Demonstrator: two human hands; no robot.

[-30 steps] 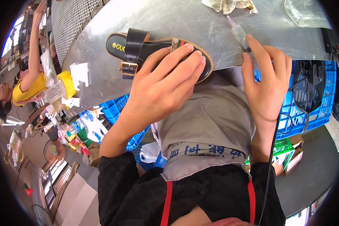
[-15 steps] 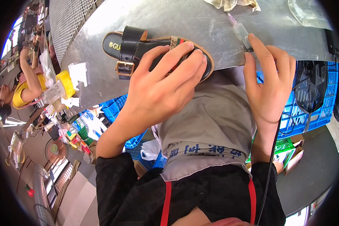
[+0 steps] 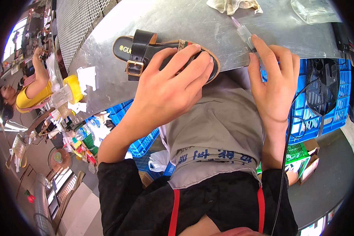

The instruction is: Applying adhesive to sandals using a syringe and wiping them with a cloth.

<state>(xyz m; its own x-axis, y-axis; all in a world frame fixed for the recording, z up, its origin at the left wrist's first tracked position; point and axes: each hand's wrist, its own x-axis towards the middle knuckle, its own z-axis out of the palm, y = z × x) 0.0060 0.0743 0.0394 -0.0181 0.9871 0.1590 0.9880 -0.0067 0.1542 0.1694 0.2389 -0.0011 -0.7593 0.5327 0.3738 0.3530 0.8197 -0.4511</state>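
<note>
A black sandal (image 3: 142, 49) with a wide strap and a gold buckle lies on the metal table. My left hand (image 3: 175, 78) is closed over its toe end, fingers across the front strap and thumb hidden. That strap is mostly covered; a striped, patterned bit shows between my fingers. To the right, a clear syringe (image 3: 244, 33) with a pinkish tip lies slantwise, its tip toward a crumpled cloth. My right hand (image 3: 275, 80) has its index finger on the barrel's near end and the thumb beside it, in a loose pinch.
The off-white cloth (image 3: 234, 5) and a clear container (image 3: 314, 11) are at the table's (image 3: 185, 19) far side. At left are a yellow-topped bottle (image 3: 73, 87), white scraps (image 3: 87, 77) and a co-worker (image 3: 33, 84). Blue crates (image 3: 322, 126) stand below the table; a cable (image 3: 285, 157) hangs by my right arm.
The view has shifted slightly, so table things sit a little differently in the picture. Both hands keep about the same hold on the sandal and the syringe.
</note>
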